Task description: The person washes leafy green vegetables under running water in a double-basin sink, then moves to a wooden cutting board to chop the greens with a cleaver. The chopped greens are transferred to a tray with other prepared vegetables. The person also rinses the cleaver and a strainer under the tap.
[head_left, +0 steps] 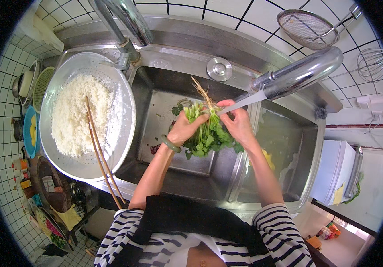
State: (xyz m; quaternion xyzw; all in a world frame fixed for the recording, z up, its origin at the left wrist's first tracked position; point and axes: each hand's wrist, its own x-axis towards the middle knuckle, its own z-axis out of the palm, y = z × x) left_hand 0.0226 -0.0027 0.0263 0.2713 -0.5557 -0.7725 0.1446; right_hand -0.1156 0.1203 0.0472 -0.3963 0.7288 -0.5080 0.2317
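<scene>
In left grip [186, 128], holds leafy bunch [210, 139] by stems [194, 111], with roots [203, 93] at far end, nearer right grip [236, 123]; cannot tell latter's closure.

Along a tiled wall, a metal sink [178, 55] divided into two basins. At its left end, a wide perforated colander [122, 120], overlapping the rim of the left basin [191, 184]. On the floor of that basin, dark-red scraps [154, 149]. In the right basin [305, 173], cloudy water [287, 122] and something yellow [268, 159], partly hidden. On the ledge behind, a round metal stopper [219, 69], between chrome taps [305, 73] mounted left and right.
</scene>
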